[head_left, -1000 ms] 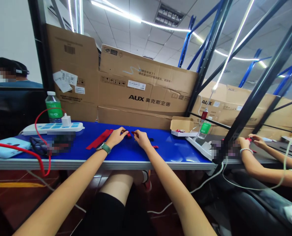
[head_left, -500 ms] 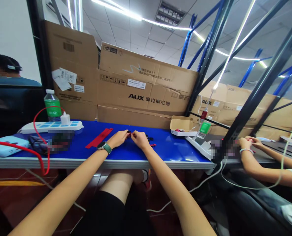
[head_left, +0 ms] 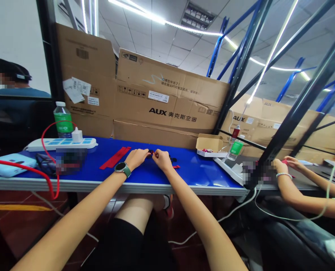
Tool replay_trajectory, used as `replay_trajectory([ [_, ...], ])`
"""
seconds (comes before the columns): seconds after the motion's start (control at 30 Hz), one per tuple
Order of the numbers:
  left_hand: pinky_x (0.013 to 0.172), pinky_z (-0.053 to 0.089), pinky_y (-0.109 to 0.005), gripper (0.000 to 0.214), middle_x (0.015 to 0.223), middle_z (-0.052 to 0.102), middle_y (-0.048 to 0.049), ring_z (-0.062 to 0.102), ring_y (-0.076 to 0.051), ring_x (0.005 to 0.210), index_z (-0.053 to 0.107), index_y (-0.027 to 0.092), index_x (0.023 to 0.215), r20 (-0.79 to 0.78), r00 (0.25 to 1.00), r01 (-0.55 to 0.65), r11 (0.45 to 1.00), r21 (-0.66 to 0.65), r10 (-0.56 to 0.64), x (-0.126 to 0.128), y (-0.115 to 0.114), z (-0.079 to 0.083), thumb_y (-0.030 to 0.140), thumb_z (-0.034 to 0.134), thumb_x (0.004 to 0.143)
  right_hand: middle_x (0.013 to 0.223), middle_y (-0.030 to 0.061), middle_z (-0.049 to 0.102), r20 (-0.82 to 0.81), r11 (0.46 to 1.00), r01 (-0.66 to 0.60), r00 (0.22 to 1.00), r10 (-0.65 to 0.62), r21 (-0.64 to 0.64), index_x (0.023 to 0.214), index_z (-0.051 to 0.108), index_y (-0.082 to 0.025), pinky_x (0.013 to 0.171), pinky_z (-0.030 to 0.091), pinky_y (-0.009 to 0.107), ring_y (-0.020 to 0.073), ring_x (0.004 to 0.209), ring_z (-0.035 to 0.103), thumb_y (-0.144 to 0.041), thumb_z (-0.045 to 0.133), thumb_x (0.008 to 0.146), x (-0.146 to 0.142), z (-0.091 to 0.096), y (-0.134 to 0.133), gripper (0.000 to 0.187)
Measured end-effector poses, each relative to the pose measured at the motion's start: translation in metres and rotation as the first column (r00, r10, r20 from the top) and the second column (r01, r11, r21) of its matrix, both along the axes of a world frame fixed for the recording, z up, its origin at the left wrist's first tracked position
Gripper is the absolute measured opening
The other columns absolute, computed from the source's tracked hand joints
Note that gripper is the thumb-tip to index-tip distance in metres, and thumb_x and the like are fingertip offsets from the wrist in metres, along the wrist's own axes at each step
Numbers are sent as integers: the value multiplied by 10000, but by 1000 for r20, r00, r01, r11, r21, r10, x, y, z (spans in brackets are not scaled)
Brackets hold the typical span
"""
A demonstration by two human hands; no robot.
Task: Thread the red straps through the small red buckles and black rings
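Note:
Over the blue tabletop, my left hand (head_left: 137, 158) and my right hand (head_left: 162, 160) are close together, fingers pinched. A small black piece (head_left: 150, 151) shows at the left fingertips. A bit of red shows at the right fingertips; both are too small to name exactly. Flat red strips (head_left: 115, 158) lie on the table left of my left hand. Just beyond my right hand are small black pieces (head_left: 173, 160), partly hidden by it, and a short red piece (head_left: 176, 166). My left wrist wears a watch with a green strap (head_left: 122, 169).
A white power strip (head_left: 60, 144), a green-labelled bottle (head_left: 63, 120), a light-blue case (head_left: 11, 165) and red cable (head_left: 32, 169) occupy the left. An open small box (head_left: 211, 152) sits back right. Cardboard (head_left: 170, 101) walls the back. At right, a co-worker's hands (head_left: 286, 165) hold something red.
The view has shifted slightly, so the surroundings sit a little further right. Both my hands stay pinched close together, with small finger movements. The co-worker's hands have moved slightly.

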State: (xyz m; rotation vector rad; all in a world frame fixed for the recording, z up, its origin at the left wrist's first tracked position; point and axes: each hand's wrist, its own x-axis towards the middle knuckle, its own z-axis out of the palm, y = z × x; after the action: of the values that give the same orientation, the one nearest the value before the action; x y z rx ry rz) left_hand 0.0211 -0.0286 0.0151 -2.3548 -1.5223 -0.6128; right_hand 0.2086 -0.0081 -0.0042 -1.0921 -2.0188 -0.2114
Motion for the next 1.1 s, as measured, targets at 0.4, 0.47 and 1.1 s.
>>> replay_trajectory([
  [0.4, 701, 458, -274, 350, 937, 751, -144, 728, -257, 866, 658, 201, 1080, -45, 999, 29, 1000, -1, -29, 0, -3, 4, 412, 381, 1043, 687, 19, 683, -82, 987, -126, 990, 118, -100, 769, 600, -206, 633, 427, 218, 142, 592, 623, -268, 547, 947, 1, 1, 0, 195],
  [0.47, 691, 455, -271, 347, 929, 750, -140, 727, -253, 859, 655, 195, 1082, -37, 999, 27, 1000, 8, -27, 0, -5, 6, 389, 369, 1047, 696, 0, 687, -191, 965, -208, 966, 177, -159, 885, 605, -213, 632, 456, 221, 141, 571, 633, -312, 544, 960, 2, 3, -2, 139],
  [1.1, 676, 425, -262, 258, 969, 762, -89, 715, -227, 879, 700, 261, 1030, -5, 993, 118, 993, 21, -117, -2, 0, 2, 311, 447, 1006, 788, -10, 607, -511, 793, -543, 782, 357, -277, 830, 545, -201, 765, 496, 256, 141, 760, 577, -468, 619, 869, 10, -4, 23, 280],
])
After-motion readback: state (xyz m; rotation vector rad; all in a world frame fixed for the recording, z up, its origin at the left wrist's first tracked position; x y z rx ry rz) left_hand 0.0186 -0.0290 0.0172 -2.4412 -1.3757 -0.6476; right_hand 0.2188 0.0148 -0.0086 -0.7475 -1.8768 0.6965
